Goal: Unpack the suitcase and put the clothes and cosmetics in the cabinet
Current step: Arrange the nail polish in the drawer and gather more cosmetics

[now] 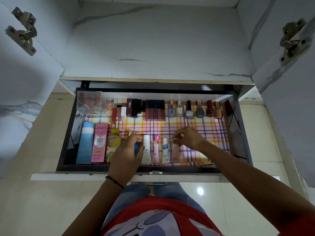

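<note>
Your left hand (127, 149) is wrapped around a blue bottle with a gold cap (136, 147) in the open drawer (68, 130), just right of the Pond's BB cream box (99, 142). Further right of that box, your right hand (187, 137) pinches the top of a pale pink tube (175, 153) lying beside the other tubes.

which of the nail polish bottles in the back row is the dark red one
The dark red nail polish, second from the right end of the back row, between the grey bottle and the copper one. The other polishes are pale blue, white and silver.
</note>
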